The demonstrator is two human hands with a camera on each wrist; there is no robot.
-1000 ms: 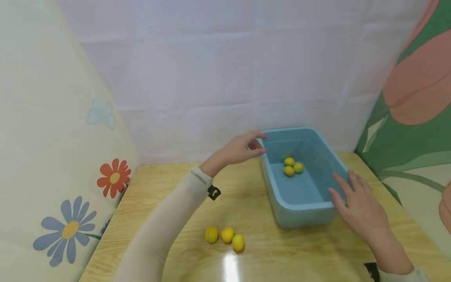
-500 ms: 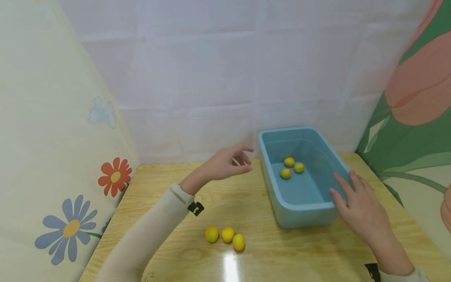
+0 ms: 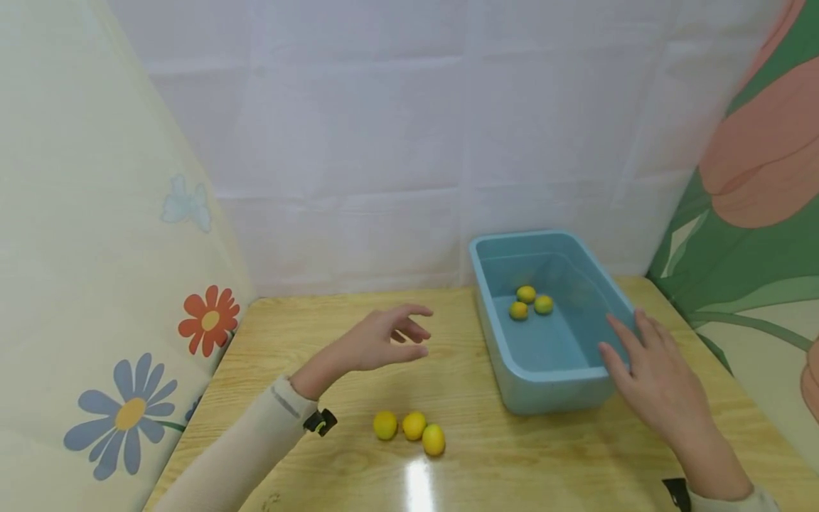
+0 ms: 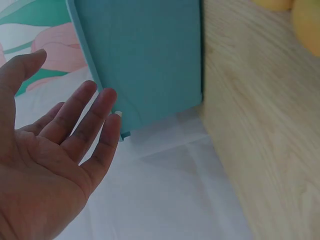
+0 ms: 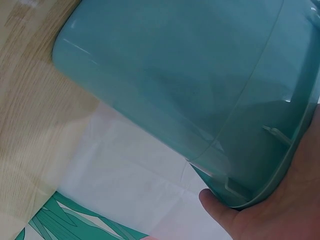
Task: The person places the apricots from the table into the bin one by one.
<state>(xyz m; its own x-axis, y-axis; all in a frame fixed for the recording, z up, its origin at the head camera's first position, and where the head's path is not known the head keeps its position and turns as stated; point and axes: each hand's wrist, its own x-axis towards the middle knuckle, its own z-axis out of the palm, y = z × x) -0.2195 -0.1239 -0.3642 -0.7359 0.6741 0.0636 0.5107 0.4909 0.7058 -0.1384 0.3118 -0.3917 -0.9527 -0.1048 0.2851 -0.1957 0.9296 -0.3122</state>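
Observation:
My left hand [image 3: 377,341] hovers above the table left of the blue plastic bin [image 3: 550,395], thumb and fingers spread apart and holding nothing. In the left wrist view its palm and loosely bent fingers [image 4: 92,117] show against the bin's outer side. My right hand [image 3: 662,380] rests on the bin's near right corner, fingers relaxed over the rim; the right wrist view shows the hand [image 5: 275,210] right at that rim. Three small yellow citrus fruits [image 3: 526,294] lie inside the bin. Three more yellow citrus fruits [image 3: 414,427] sit close together on the table, below my left hand.
The light wooden table [image 3: 307,469] ends at a white cloth backdrop [image 3: 352,142]. Flower-printed cloths stand at both sides, with a blue daisy [image 3: 128,416] on the left one and large pink flowers [image 3: 768,135] on the right one.
My left hand has moved from the bin's left rim back leftward and nearer, its fingers spreading wider. One fruit in the bin has shifted slightly left. My right hand has stayed on the rim.

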